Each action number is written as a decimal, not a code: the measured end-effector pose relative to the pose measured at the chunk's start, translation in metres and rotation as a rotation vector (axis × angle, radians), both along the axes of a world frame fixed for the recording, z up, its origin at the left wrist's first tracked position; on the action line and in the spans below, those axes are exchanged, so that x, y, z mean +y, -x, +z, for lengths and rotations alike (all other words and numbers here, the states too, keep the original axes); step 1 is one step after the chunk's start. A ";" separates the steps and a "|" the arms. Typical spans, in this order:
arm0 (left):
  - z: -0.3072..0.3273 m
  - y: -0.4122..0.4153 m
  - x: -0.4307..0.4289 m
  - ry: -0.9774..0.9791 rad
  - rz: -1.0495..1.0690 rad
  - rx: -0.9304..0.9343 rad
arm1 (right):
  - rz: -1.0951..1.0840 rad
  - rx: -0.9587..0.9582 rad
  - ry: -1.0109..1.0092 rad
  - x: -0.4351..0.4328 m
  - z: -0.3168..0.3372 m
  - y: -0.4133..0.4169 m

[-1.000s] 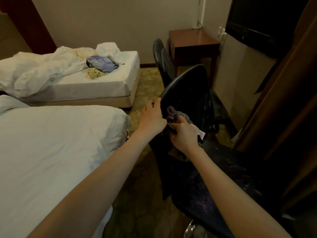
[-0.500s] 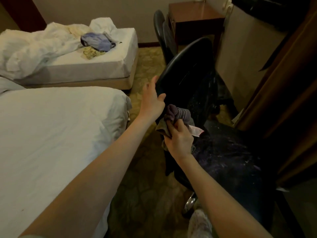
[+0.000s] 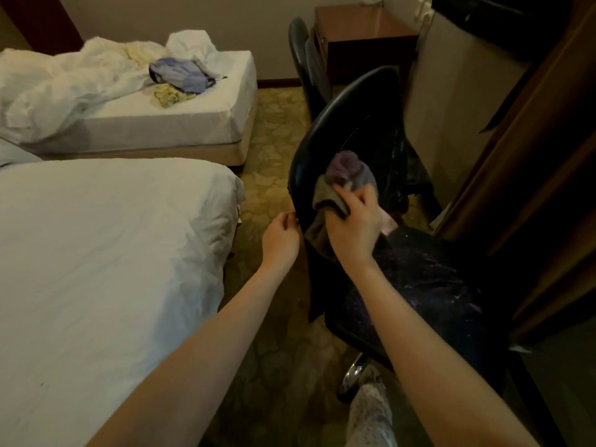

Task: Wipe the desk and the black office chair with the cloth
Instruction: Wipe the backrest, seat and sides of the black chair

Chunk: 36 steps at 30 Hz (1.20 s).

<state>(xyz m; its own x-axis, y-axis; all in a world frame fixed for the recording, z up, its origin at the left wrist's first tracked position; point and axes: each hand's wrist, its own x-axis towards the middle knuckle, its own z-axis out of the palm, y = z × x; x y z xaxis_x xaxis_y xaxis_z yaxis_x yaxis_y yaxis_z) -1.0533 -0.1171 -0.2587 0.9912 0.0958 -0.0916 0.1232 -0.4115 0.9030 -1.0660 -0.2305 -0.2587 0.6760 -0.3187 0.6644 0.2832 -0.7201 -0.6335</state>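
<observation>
R hand [image 3: 354,227]: fingers curl round a bunched cloth [image 3: 346,175], grey-purple w/ an olive fold, and press it to the inner face of the chair [image 3: 364,117] back, centre-right of frame. Part of the cloth hangs below the palm, and a pale tag shows just right of the wrist.

L hand [image 3: 280,237]: fingers curled, tips at the left edge of the chair back, lower than the cloth. Can't tell if they grip the edge or only touch it. Both bare forearms come in from the bottom of frame.

The chair is black, w/ a glossy back. Its seat [image 3: 435,285] sits lower right of the hands, dusted w/ pale flecks. A chrome base leg [image 3: 351,375] shows under the seat, bottom centre, next to a leg in pale patterned trousers [image 3: 371,414].

A 2nd dark chair [image 3: 300,50] stands behind, upper centre, just beside a brown wooden desk [image 3: 364,27] at the wall, top centre-right. The desk is well apart from the cloth.

A near bed [image 3: 113,253] w/ a white cover fills the lower left. The far bed [image 3: 167,121], upper left, carries rumpled white sheets [image 3: 64,79], a blue bundle [image 3: 180,72] & a small yellowish bit [image 3: 171,93]. Patterned carpet [image 3: 274,124] lies btw beds and chair. A brown curtain [image 3: 532,156] runs down the right side.
</observation>
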 end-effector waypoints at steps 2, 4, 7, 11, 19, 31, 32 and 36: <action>0.000 0.000 -0.001 0.007 0.028 0.001 | 0.031 -0.024 0.126 0.014 0.008 -0.012; 0.001 -0.001 0.000 0.022 0.051 0.014 | -0.022 -0.013 0.240 0.023 -0.003 -0.010; 0.006 0.001 -0.001 0.017 0.055 0.038 | -0.067 0.052 0.306 0.017 -0.040 0.001; 0.010 0.002 0.001 0.033 0.032 0.037 | 0.024 0.477 0.376 -0.005 -0.092 0.017; -0.012 0.021 -0.003 -0.329 -0.306 0.058 | -0.136 0.511 -0.096 -0.044 -0.059 0.014; 0.021 -0.012 -0.037 -0.592 -0.357 -0.446 | -0.108 0.369 -0.245 -0.023 -0.046 -0.045; 0.019 -0.013 -0.039 -0.627 -0.365 -0.434 | -0.143 0.508 -0.274 -0.034 -0.062 -0.042; 0.018 -0.018 -0.049 -0.749 -0.341 -0.449 | -0.166 0.872 -0.278 -0.070 -0.096 -0.029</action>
<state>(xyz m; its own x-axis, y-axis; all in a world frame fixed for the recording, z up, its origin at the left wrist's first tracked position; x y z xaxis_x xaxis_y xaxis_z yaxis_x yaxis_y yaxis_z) -1.0349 -0.1657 -0.2411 0.9041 -0.3274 0.2744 -0.4072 -0.8548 0.3216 -1.0365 -0.3001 -0.3543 0.8320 -0.5273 -0.1721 -0.4674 -0.4994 -0.7295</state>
